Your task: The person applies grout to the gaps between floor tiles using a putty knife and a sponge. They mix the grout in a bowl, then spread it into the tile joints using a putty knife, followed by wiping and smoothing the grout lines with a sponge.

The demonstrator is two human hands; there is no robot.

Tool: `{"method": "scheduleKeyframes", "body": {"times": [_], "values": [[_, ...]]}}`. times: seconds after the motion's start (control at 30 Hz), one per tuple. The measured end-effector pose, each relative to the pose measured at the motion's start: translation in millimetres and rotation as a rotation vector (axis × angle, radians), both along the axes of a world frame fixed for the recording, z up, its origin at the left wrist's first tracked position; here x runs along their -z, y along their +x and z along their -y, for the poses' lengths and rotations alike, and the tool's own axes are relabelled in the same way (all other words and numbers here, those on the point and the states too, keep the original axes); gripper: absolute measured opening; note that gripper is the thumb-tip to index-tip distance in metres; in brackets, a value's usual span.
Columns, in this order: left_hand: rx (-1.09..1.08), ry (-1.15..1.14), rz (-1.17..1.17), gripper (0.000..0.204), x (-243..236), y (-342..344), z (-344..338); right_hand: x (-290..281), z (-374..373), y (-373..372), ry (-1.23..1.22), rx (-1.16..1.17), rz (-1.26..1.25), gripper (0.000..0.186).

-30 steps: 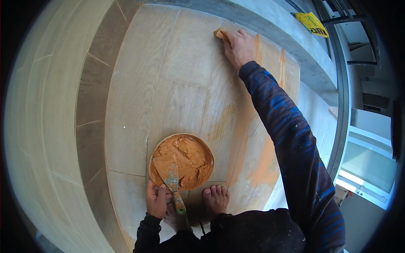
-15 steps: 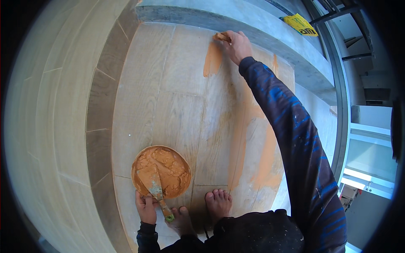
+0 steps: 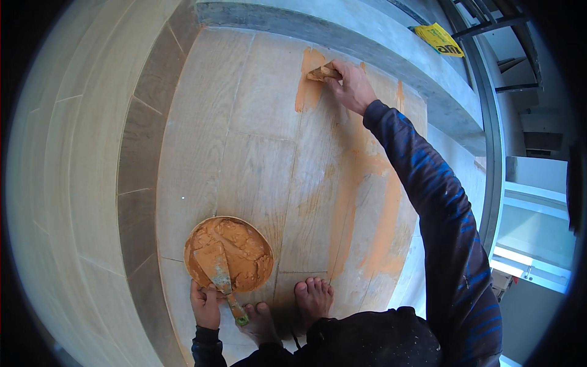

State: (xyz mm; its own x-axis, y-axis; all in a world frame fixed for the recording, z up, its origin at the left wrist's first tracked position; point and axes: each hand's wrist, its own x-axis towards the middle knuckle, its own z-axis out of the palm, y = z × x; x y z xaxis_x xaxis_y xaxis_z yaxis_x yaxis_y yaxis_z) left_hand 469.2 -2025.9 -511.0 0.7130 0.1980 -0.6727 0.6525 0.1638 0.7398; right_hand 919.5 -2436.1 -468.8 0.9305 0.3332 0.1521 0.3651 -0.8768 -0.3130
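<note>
My right hand [image 3: 353, 87] is closed around a small flat spreader [image 3: 322, 73] smeared with orange-brown paste. Its edge rests on a wood-look floor tile [image 3: 269, 73], at a wet patch of grout [image 3: 310, 92] over a joint near the step. Close to my feet, my left hand [image 3: 206, 304] grips the near rim of a round bowl [image 3: 188, 241]. Thick orange-brown grout [image 3: 247, 244] lies in the bowl. A putty knife [image 3: 215, 267] leans in it, blade on the grout and green-tipped handle over the rim; its exact contact with my left fingers is hard to see.
Orange grout streaks [image 3: 384, 226] run along joints right of the middle. A grey concrete step [image 3: 342, 33] borders the far side, with a yellow bag [image 3: 439, 40] on it. Dark skirting tiles [image 3: 137, 165] line the left wall. My bare feet [image 3: 315, 296] stand beside the bowl.
My right hand has drawn the spreader a little toward me and right from the step. The orange patch at the joint looks wider. My left hand still holds the bowl.
</note>
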Motion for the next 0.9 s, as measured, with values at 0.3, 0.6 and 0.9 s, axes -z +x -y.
{"method": "scheduleKeyframes", "body": {"times": [0.3,0.6,0.9], "values": [[0.074,-0.079,-0.114,0.034,-13.8,7.7,-10.3,15.3,-5.5,75.8,0.021,0.127,0.143,0.018],[0.144,-0.119,-0.120,0.040,-12.7,7.7,-21.0,8.6,-11.2,11.4,-0.096,-0.137,0.037,0.018],[0.186,-0.229,-0.194,0.019,-18.1,-57.1,6.9,3.8,-36.3,-172.1,0.288,-0.137,-0.316,0.020]]}}
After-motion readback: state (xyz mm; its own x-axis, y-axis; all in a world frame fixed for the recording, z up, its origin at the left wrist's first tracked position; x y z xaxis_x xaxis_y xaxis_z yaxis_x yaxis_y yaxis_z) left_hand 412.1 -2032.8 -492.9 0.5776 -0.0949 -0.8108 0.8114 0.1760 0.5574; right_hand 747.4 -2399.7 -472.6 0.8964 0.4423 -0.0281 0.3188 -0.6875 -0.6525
